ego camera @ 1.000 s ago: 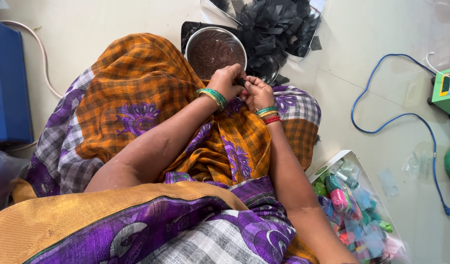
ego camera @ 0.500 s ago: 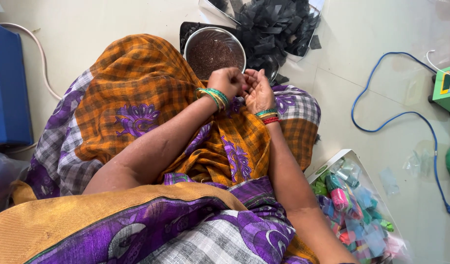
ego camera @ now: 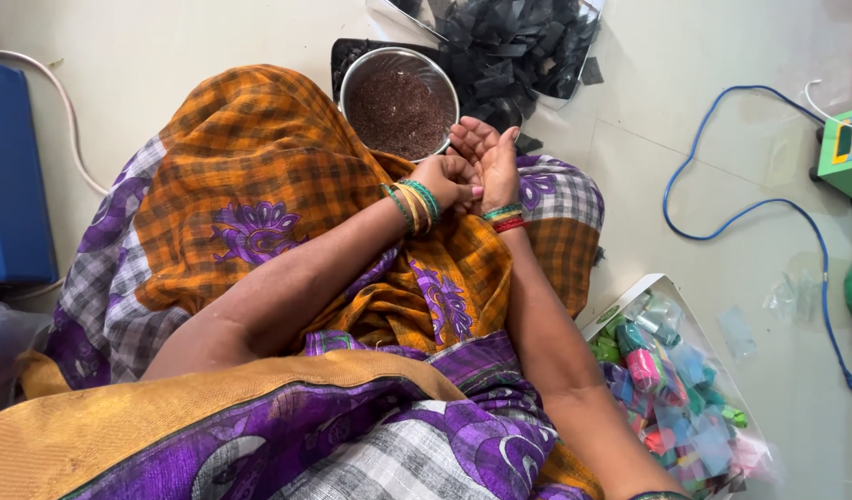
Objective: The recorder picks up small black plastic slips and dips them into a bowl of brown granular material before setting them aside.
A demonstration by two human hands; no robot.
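- Right hand (ego camera: 489, 159) lies palm-up and released over the lap, fingers spread like a cupped tray.
- Left hand (ego camera: 447, 180) is curled against that palm; whether it pinches anything, I cannot tell.
- Steel bowl (ego camera: 399, 104) of dark grains sits at twelve o'clock, within reach.
- Pale tiled floor (ego camera: 704, 296): blue cable (ego camera: 820, 245) at three o'clock.

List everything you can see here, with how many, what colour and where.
Steel bowl: one, silver, holding dark brown grains, on the floor ahead of the knees.
Black pieces: a heap, top centre.
Cable: one, blue, floor at right.
Box: one, green, right edge.
Tray of small wrapped items: one, multicoloured, lower right.
Blue case: one, left edge.
Left hand: curled, touching the right palm.
Right hand: palm open, upward.
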